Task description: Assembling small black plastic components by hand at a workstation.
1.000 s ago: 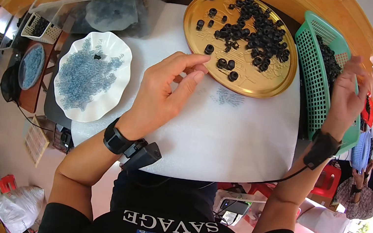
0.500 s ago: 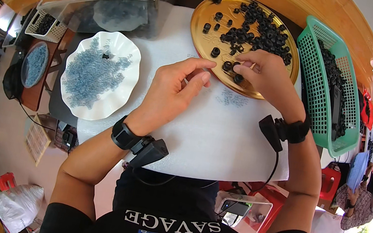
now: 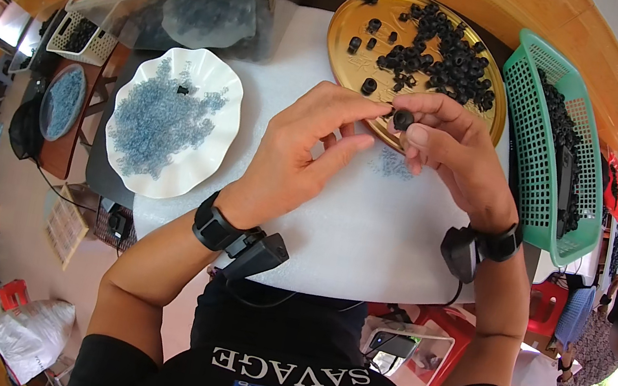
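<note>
Black bead-like part (image 3: pixel 402 119) lifted over gold tray (image 3: pixel 356 66), pinched in right hand (image 3: pixel 455 151), left hand (image 3: pixel 304 136) beside it with grip impossible to tell, many loose black parts (image 3: pixel 470 68) seemingly left to handle.

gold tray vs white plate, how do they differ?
Colour: the tray is gold, the plate white.
Rim: the tray's is smooth, the plate's wavy.
Contents: the tray carries black pieces, the plate mostly pale-blue bits.
Shared: both hold many small loose items.
</note>
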Demonstrator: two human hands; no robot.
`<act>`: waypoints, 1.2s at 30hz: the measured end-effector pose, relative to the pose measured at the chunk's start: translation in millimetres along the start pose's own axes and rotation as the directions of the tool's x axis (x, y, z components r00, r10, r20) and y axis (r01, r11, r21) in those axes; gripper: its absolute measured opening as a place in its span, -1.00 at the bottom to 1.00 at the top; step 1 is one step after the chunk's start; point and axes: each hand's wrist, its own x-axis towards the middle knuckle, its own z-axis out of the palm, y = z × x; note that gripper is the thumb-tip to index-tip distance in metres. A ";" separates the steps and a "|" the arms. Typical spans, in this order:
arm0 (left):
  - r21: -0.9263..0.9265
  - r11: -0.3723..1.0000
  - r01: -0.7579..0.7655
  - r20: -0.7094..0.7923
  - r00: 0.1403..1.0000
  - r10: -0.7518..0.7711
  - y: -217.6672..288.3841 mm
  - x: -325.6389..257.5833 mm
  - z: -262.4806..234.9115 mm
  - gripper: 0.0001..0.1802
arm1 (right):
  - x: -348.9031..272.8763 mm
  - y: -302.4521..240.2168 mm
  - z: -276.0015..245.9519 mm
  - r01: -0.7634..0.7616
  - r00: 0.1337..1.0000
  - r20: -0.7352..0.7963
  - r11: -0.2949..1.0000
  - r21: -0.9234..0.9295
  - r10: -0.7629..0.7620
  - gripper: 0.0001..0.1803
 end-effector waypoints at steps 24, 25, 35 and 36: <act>-0.076 0.997 0.012 0.106 0.994 -0.004 30.9 -12.4 3.1 -0.71 | -32.5 21.7 43.4 -0.051 0.999 0.028 0.917 0.397 0.044 -0.75; -0.053 0.998 -0.017 0.090 0.996 0.021 36.0 -13.0 3.7 -0.72 | -35.5 20.7 44.5 -0.049 0.999 0.029 0.917 0.397 0.040 -0.75; -0.057 0.989 -0.138 -0.132 0.983 0.129 52.9 -35.0 16.7 -0.78 | -56.9 16.7 58.6 0.089 0.996 -0.060 0.917 0.390 -0.071 -0.75; -0.058 0.989 -0.138 -0.129 0.983 0.129 51.3 -36.2 18.7 -0.78 | -58.0 17.9 59.2 0.132 0.989 -0.115 0.925 0.356 -0.097 -0.74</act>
